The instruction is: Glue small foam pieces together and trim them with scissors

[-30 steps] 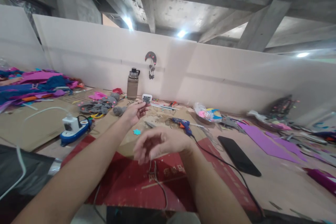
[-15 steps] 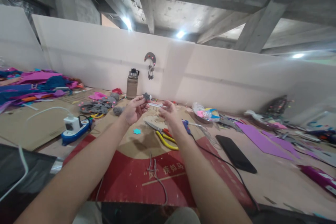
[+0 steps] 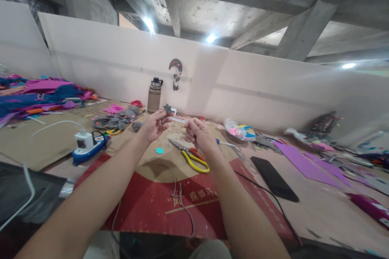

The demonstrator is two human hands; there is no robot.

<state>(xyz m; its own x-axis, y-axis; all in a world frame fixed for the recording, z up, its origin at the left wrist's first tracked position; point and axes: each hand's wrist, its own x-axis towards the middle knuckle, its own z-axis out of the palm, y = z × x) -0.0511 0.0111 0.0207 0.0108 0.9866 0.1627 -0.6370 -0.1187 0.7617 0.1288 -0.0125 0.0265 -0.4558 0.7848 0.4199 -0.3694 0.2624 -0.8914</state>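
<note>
My left hand pinches a small grey felt flower above the cardboard, its other fingers loosely curled. My right hand is closed on one end of a thin whitish strip, whose other end reaches the left fingertips. What the strip is made of cannot be made out. Below the hands lies a turquoise flower cutout. Nearer the right wrist are scissors with yellow and red handles. A grey cord trails over the red front of the cardboard.
At the back stands a bottle, near a hanging moon ornament. Grey felt pieces and a blue power strip lie left. To the right are a phone, purple sheets and a bowl with plastic bags.
My right hand's fingers have curled into a tighter grip on the strip. The grey flower has tipped and risen slightly in my left fingers. The view has shifted a little.
</note>
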